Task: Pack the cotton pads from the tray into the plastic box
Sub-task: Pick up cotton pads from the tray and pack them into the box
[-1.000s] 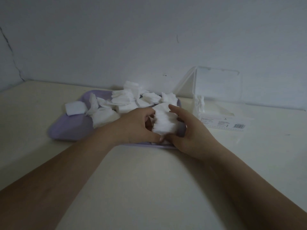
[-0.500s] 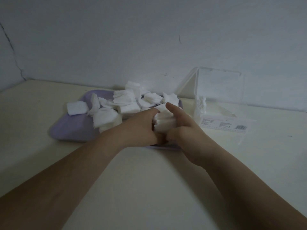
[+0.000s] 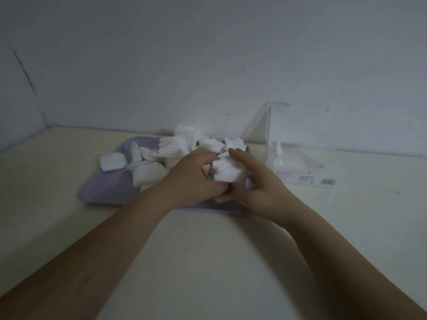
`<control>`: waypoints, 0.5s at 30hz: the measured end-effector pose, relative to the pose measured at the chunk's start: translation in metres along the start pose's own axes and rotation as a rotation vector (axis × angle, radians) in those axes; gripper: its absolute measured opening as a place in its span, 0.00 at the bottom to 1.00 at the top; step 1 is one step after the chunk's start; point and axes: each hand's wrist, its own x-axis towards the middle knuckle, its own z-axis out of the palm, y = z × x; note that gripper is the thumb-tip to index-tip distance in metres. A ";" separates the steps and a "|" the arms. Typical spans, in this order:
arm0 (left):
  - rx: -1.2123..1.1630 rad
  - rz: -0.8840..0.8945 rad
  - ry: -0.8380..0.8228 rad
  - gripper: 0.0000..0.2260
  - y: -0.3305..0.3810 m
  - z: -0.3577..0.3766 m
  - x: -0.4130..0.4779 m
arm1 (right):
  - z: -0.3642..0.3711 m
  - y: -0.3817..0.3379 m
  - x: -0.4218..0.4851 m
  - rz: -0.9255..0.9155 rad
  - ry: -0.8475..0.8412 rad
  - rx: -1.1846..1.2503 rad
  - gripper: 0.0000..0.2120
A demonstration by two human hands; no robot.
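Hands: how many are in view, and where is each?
2. The left hand and the right hand both grip a stack of cotton pads over the purple tray.

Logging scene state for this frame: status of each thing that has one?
Left hand: closed on the stack, over the tray.
Right hand: cupping the stack from the right.
Stack: white pads, held between both hands.
Tray: purple, loose pads scattered on it.
Box: clear, lid open and upright, a few pads inside.
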 end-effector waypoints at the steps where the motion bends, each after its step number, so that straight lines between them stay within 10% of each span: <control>1: -0.054 0.022 -0.044 0.12 0.006 -0.001 0.002 | -0.007 -0.002 0.000 0.035 0.031 0.119 0.35; 15: -0.466 -0.177 -0.186 0.12 0.074 0.036 0.076 | -0.119 -0.004 0.020 0.303 0.119 0.419 0.15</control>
